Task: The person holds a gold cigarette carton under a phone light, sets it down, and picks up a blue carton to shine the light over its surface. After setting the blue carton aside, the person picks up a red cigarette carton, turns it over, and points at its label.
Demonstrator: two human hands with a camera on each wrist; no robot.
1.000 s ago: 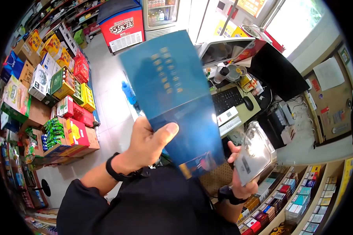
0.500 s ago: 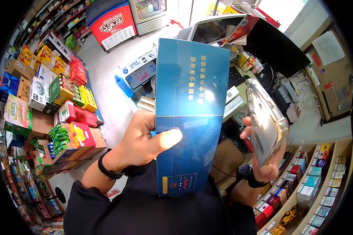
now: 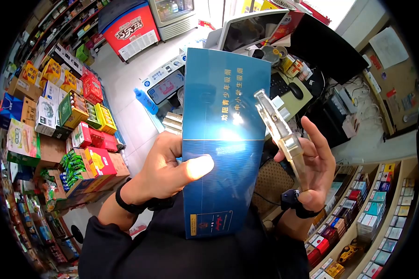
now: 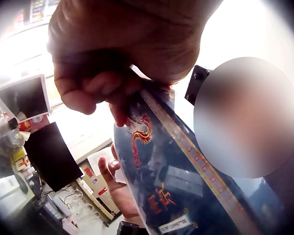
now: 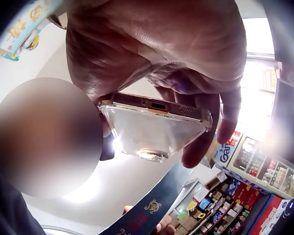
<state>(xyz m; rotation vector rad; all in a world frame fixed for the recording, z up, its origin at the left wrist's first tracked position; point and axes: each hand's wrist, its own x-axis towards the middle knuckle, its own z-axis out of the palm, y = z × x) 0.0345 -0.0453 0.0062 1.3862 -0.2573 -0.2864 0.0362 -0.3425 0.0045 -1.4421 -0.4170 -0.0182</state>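
A blue cigarette carton with gold Chinese lettering stands tall in front of the chest. My left hand grips its left edge, thumb laid across the front face. In the left wrist view, a red-gold emblem shows on another side of the carton, below the curled fingers. To the right, my right hand holds a smartphone in a clear case by its edges, one finger raised off it. The phone is seen nearly edge-on, its back towards the carton. Its lamp glows in the right wrist view, where the phone shows its port end.
Behind the carton is a desk with a keyboard, mouse and monitors. Cigarette shelves line the lower right. Stacked goods stand at left, with a red freezer beyond. A blue bottle is left of the carton.
The carton has swung from a slant to upright and then stayed nearly still. The phone has turned edge-on and moved left towards the carton, where a bright glare now shows.
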